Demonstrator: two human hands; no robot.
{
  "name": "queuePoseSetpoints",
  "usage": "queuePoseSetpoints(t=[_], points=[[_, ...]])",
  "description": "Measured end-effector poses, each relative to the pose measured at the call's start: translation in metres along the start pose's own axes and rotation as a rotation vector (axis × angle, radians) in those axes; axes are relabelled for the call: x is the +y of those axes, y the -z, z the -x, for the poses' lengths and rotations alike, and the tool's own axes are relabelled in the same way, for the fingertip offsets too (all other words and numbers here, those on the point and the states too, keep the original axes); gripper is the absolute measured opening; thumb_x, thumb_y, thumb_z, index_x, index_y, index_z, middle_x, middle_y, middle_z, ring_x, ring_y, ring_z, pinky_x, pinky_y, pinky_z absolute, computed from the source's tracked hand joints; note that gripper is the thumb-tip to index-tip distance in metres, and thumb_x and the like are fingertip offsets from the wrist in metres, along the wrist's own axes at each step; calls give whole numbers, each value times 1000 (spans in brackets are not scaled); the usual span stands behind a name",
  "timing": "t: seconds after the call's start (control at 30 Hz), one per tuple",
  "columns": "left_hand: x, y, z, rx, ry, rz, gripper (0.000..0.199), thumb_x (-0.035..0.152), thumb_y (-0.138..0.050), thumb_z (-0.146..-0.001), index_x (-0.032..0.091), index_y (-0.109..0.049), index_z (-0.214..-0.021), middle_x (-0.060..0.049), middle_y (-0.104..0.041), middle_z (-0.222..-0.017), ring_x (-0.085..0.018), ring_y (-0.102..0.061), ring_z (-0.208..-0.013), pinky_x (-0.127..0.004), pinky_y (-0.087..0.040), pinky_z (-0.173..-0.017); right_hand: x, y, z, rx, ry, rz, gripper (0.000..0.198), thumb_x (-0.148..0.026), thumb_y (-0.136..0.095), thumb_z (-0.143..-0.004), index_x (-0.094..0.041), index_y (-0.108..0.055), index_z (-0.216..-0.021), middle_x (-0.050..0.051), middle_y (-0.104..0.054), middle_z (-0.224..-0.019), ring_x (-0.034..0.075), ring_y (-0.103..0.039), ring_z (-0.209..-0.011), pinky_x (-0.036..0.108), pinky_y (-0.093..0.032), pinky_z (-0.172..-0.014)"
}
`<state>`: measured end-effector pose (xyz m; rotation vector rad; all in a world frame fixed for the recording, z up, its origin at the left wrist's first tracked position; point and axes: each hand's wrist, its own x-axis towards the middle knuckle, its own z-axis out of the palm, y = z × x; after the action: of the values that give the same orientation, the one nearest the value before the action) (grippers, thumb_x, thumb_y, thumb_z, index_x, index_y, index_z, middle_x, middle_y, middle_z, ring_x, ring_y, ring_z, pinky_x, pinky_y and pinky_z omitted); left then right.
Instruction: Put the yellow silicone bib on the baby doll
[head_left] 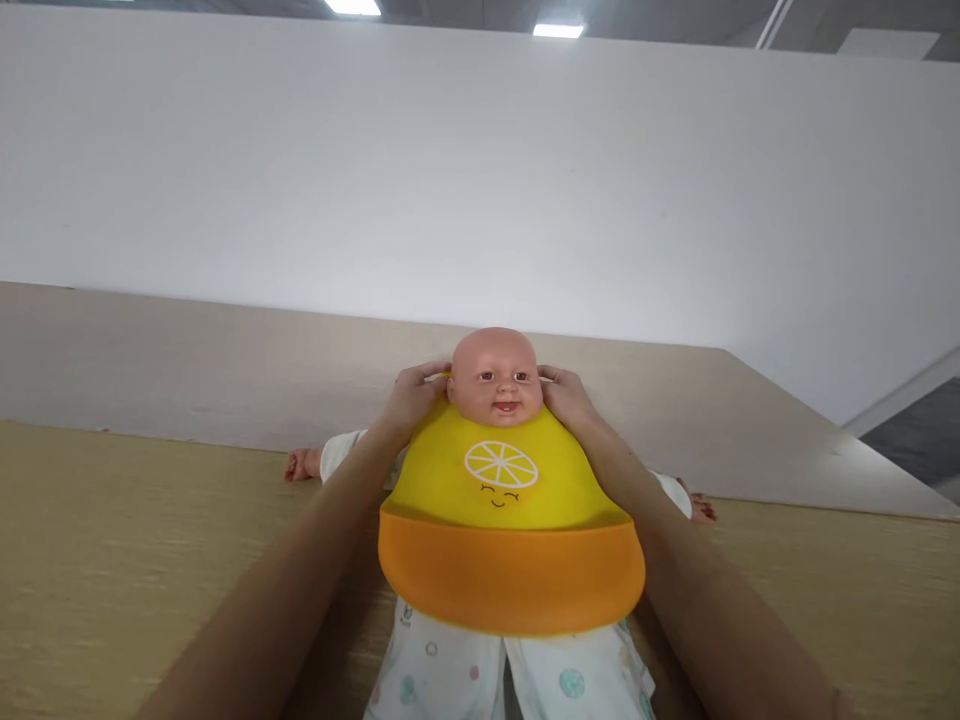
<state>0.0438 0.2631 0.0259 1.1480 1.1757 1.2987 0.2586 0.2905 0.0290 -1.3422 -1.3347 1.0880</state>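
Left arm (300,580): bare; we stretch it forward, slanting inward.
Right arm (701,570): bare; we stretch it forward too, mirroring the left.
Left hand (414,402): we bend its fingers (431,370) inward, tips hidden.
Right hand (569,396): about level with our left, fingers bent inward, tips hidden.

One doll (495,350), one bib (442,480) with one pocket (511,582) and one citrus print (501,464), one left hand (414,400), one right hand (570,395), two doll hands (302,464), two trouser legs (442,675)
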Motion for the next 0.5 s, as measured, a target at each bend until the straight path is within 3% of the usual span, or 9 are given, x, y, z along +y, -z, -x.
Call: queuePoseSetpoints(t=[0.23,0.5], points=[[3,1,-1,-58,-3,52,27,28,-62,-60,14,-69,-81,1,-63,-60,-15,-57,-59,-26,-46,-60,-9,3,-1,-57,-71,-116,32,-18,-58,-55,-14,-71,-84,1,-69,-65,16,-61,-64,25,-46,-61],[9,-2,4,-73,-30,-11,14,25,-50,-63,15,-60,-58,2,-55,-54,-11,-50,-56,-22,-38,-55,-16,3,3,7,9,65,33,-18,-55,-60,-13,-72,-88,3,-70,-69,18,-61,-70,26,-46,-64]])
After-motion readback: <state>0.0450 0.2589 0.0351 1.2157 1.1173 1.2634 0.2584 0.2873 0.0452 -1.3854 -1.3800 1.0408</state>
